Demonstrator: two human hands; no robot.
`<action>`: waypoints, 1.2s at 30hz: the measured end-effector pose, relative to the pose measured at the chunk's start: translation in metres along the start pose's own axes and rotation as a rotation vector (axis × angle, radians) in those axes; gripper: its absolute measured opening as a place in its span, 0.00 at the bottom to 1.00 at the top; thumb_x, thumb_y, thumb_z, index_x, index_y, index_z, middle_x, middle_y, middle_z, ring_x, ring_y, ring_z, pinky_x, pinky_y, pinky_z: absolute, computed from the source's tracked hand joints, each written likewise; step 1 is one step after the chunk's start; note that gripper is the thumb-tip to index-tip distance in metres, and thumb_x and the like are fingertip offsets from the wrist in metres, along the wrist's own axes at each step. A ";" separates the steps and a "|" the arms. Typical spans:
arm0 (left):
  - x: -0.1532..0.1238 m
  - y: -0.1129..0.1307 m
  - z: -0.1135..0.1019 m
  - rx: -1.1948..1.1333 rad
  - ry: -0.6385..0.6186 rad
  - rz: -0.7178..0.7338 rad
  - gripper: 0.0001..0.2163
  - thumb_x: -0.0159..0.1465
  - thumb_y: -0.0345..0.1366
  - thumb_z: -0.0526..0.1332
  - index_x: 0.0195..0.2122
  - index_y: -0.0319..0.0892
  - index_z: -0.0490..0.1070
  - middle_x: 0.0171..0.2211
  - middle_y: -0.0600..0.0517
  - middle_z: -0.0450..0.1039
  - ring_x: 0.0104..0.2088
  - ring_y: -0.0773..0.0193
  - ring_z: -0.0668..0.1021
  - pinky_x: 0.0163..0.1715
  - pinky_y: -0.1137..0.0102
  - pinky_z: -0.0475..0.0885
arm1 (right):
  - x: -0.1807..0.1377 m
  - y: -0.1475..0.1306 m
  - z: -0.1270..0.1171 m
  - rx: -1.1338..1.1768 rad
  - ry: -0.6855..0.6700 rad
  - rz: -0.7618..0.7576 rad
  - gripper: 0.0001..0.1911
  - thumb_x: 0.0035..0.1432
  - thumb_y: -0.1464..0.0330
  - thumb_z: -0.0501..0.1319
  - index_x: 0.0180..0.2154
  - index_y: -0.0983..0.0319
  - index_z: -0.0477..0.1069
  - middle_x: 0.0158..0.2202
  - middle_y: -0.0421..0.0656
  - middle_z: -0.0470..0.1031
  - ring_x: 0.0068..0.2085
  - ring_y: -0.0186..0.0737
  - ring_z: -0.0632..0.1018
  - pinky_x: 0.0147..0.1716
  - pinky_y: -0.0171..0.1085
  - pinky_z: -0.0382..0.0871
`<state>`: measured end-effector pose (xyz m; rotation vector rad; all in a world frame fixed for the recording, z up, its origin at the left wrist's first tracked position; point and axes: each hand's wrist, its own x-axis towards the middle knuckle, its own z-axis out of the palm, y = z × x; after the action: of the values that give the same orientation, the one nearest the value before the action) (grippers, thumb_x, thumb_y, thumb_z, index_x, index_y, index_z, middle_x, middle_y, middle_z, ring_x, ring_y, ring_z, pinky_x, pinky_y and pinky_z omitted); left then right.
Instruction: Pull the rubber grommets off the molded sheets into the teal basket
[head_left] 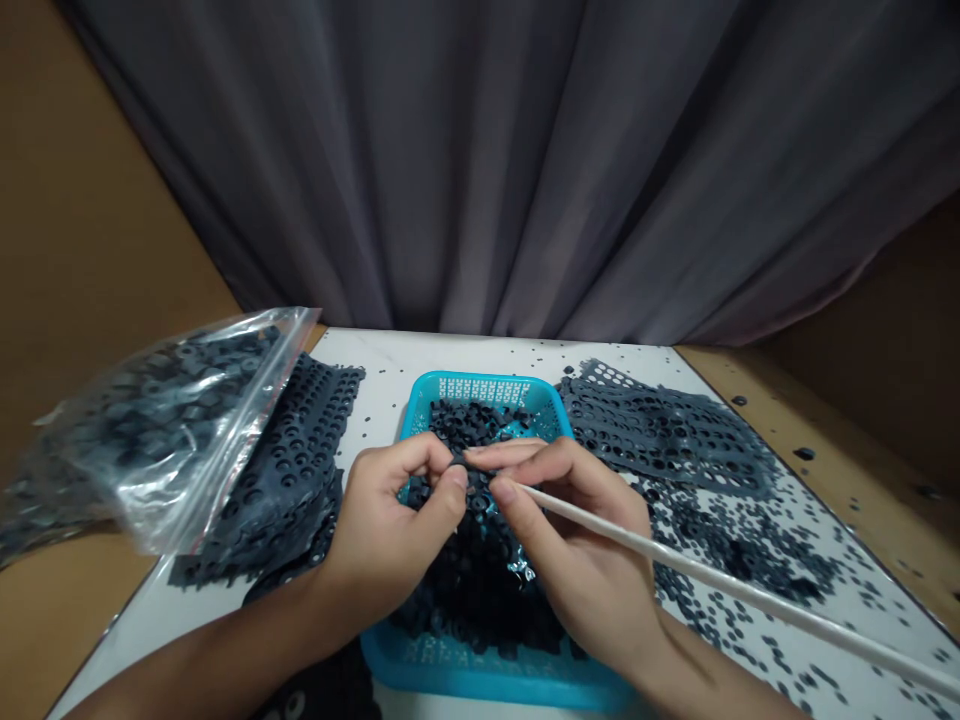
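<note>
Head view: our left hand (pixel 405 512) pinches a bit (pixel 459 461), right hand (pixel 585 520) the rod (pixel 720 574); best we steady both over the basket (pixel 495 686).

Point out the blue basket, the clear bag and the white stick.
Blue basket (pixel 487 682), head view: front wall.
Clear bag (pixel 176 430), head view: bulging side.
White stick (pixel 739 592), head view: middle of shaft.

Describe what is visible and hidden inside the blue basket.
Many small black pieces lie inside the blue basket, with shiny blue patches between them. The left hand and right hand hide part of the contents; whatever lies under the top pieces is covered.
</note>
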<state>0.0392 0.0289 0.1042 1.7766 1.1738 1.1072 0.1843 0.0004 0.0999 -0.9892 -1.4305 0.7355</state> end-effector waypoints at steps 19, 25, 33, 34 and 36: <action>0.000 -0.002 0.000 -0.006 -0.016 -0.026 0.12 0.58 0.33 0.55 0.17 0.42 0.61 0.14 0.57 0.63 0.18 0.70 0.67 0.20 0.75 0.63 | -0.002 0.000 0.004 -0.016 0.035 -0.065 0.06 0.56 0.76 0.60 0.30 0.59 0.69 0.36 0.42 0.80 0.40 0.40 0.81 0.42 0.42 0.75; 0.001 -0.001 0.001 -0.009 -0.005 -0.008 0.12 0.58 0.32 0.55 0.17 0.42 0.60 0.13 0.57 0.62 0.17 0.70 0.66 0.19 0.75 0.62 | 0.000 0.000 0.004 -0.077 0.027 -0.078 0.07 0.55 0.77 0.61 0.29 0.60 0.69 0.35 0.42 0.80 0.38 0.38 0.81 0.40 0.38 0.75; -0.003 -0.001 -0.002 -0.004 -0.008 0.013 0.12 0.58 0.33 0.55 0.17 0.43 0.61 0.14 0.57 0.64 0.19 0.68 0.69 0.21 0.74 0.64 | 0.002 0.003 0.002 -0.142 0.007 -0.054 0.06 0.56 0.76 0.60 0.28 0.60 0.69 0.34 0.42 0.80 0.37 0.39 0.81 0.38 0.38 0.75; -0.003 -0.001 -0.002 -0.003 -0.005 0.013 0.12 0.58 0.33 0.55 0.17 0.43 0.61 0.14 0.57 0.64 0.18 0.68 0.69 0.20 0.74 0.64 | 0.003 0.003 0.002 -0.138 0.014 -0.042 0.06 0.56 0.75 0.61 0.28 0.60 0.69 0.34 0.42 0.80 0.37 0.39 0.81 0.37 0.38 0.75; -0.003 0.000 -0.002 0.000 0.001 0.009 0.12 0.57 0.33 0.55 0.17 0.43 0.61 0.13 0.57 0.63 0.17 0.68 0.69 0.20 0.74 0.64 | 0.004 0.001 0.000 -0.103 0.044 -0.018 0.05 0.56 0.74 0.61 0.29 0.60 0.69 0.35 0.42 0.81 0.39 0.39 0.81 0.38 0.38 0.75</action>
<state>0.0364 0.0266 0.1043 1.7831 1.1679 1.1130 0.1850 0.0040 0.1006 -1.0637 -1.4488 0.6283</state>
